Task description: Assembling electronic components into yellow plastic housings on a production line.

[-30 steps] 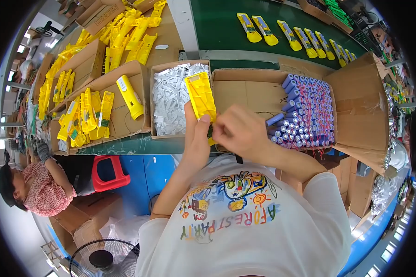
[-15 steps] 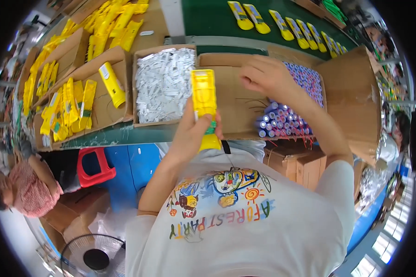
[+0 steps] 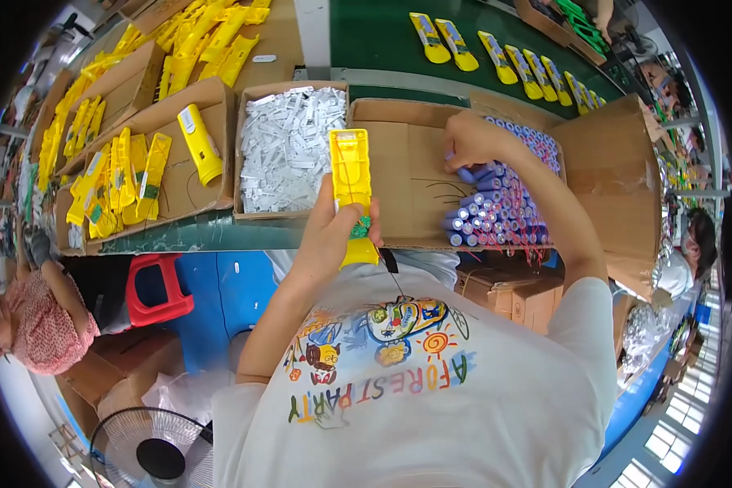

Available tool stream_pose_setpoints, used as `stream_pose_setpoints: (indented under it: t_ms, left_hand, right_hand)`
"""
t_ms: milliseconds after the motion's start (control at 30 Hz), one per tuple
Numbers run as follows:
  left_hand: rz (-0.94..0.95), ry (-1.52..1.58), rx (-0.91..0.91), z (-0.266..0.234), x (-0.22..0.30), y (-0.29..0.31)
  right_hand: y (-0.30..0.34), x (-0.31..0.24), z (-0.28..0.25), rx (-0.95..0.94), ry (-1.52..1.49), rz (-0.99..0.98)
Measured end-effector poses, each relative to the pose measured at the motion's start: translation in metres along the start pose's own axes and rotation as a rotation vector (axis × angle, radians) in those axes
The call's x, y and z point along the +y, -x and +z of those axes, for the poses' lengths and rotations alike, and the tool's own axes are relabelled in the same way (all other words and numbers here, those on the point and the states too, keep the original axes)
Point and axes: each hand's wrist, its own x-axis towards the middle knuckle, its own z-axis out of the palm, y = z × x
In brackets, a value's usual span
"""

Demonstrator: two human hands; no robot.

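Mid-frame, left hand point(image 3: 328, 230) clasps shell point(image 3: 350, 171), long axis upright; cells point(image 3: 496, 213) below-right of right hand point(image 3: 475, 138), fingers curled, hold unclear.

Red stool point(image 3: 166, 312) at my eight o'clock, black fan point(image 3: 160, 458) nearer seven.
Past the stool I see a co-worker point(image 3: 55, 319) in a patterned shirt point(image 3: 49, 348); clear plastic point(image 3: 169, 392) lies near the fan.
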Motion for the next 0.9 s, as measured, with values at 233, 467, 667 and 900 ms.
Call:
stream_pose_setpoints:
  t_ms: [233, 467, 667, 900]
  left_hand:
    - [0.152, -0.039, -0.008, 0.011, -0.012, -0.008]
    - [0.303, -0.214, 0.07, 0.012, -0.014, -0.009]
    - [0.349, -0.304, 0.081, 0.009, -0.007, -0.003]
    - [0.325, -0.194, 0.032, -0.017, 0.013, 0.017]
  right_hand:
    - [0.006, -0.1, -0.042, 0.557, -1.598, -0.019]
    - [0.023, -0.128, 0.0, 0.202, -1.171, -0.037]
    - [0.016, -0.14, -0.018, 0.105, -1.124, -0.091]
    - [-0.019, -0.171, -0.015, -0.139, -1.23, -0.052]
